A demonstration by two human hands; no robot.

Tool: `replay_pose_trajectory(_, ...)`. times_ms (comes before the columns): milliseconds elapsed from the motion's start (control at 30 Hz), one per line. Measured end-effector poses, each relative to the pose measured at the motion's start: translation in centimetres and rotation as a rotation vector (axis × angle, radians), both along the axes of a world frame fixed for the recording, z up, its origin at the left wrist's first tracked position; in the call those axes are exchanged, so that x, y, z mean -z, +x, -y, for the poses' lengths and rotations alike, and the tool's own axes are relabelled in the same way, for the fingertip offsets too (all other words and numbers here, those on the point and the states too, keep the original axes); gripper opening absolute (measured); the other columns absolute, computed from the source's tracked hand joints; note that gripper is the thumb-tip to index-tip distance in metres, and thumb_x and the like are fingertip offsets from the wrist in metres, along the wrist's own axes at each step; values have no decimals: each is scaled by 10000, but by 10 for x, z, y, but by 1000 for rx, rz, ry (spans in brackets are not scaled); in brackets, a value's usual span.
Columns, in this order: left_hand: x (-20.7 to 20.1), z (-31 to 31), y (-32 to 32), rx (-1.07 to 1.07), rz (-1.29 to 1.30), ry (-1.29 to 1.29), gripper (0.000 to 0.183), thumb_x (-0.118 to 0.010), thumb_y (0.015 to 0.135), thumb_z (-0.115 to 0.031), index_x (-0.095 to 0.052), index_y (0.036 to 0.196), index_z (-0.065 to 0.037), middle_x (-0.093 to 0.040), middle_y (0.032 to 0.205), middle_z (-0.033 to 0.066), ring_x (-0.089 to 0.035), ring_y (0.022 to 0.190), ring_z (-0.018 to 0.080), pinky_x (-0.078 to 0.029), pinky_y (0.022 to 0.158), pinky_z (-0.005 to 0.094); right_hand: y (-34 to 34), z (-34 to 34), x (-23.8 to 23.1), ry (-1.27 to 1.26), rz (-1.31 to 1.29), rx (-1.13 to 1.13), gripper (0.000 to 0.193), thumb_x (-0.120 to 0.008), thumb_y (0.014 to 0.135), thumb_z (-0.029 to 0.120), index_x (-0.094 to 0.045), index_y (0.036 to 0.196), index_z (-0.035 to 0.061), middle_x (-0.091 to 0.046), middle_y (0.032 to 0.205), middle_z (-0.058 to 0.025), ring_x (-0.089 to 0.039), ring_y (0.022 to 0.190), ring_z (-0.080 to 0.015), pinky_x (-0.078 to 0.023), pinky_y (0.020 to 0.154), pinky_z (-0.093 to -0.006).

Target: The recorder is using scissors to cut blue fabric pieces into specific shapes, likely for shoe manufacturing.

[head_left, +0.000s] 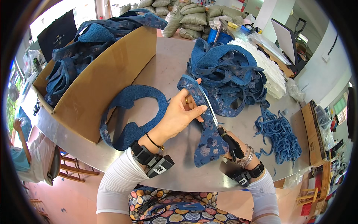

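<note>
My left hand point(182, 114) pinches a long blue floral fabric piece point(209, 143) between thumb and fingers, over the metal table. The piece hangs down toward the table's near edge. In my right hand point(238, 145) is a pair of scissors point(211, 108), its handles wrapped in black and partly hidden by the fingers. The blades lie along the right edge of the fabric, close to my left fingertips. Left of my left hand, a curved blue fabric piece point(128, 93) rests on the table, fuzzy side up.
A cardboard box point(112, 71) heaped with blue fabric pieces point(99, 35) stands at the left. A looped pile of similar pieces point(227, 61) lies at the back. Thin blue trimmings point(278, 132) are heaped at the right, near another carton point(312, 130). A person point(35, 153) sits at far left.
</note>
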State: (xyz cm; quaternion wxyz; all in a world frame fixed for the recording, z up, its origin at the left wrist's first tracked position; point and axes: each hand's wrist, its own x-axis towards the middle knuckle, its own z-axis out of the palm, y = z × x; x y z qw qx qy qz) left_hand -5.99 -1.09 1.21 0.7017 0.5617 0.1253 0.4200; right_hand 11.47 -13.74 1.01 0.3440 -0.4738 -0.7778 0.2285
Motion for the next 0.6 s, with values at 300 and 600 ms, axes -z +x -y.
replay_pose_trajectory(300, 1, -2, -2, -4, -33, 6, 662, -612, 804, 20, -272, 1370, -21, -562, 904, 27, -561, 776, 112, -488, 607, 239, 5, -6, 11, -136, -26, 35, 234, -492, 725, 50, -468, 955, 19, -449, 649, -120, -428, 564, -268, -406, 555, -323)
replay_pose_trajectory(600, 4, -16, -9, -2, 33, -170, 389, -580, 849, -70, -482, 1219, 0, -600, 944, 35, -570, 762, 93, -494, 601, 226, 13, -9, 10, -338, -168, -6, 373, -604, 825, 381, -486, 922, 41, -507, 651, -63, -494, 552, -185, -417, 542, -272)
